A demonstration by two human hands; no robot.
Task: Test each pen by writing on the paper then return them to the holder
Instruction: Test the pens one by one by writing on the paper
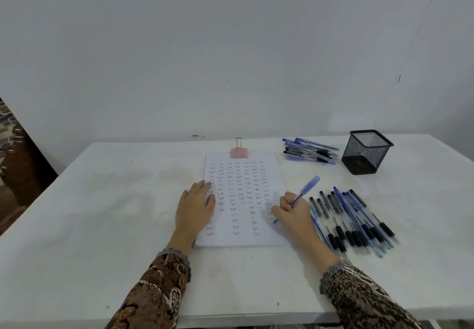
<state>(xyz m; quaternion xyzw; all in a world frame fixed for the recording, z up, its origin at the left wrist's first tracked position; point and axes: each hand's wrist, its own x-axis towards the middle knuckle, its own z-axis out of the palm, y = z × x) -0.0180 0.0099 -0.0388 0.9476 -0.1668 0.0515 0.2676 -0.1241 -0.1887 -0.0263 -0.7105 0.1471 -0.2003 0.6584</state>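
I see right hand (pixel 295 212) gripping pen (pixel 305 191) near paper (pixel 243 240) edge, left hand (pixel 196 201) flat on paper; risk: tip runs off onto table (pixel 123 200).

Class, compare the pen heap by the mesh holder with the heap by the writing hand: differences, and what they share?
The far heap lies left of the holder; the near heap lies right of the right hand. The far heap's pens lie crosswise; the near heap's run slanted front to back. The far heap looks smaller than the near heap. Both mix blue and black pens.
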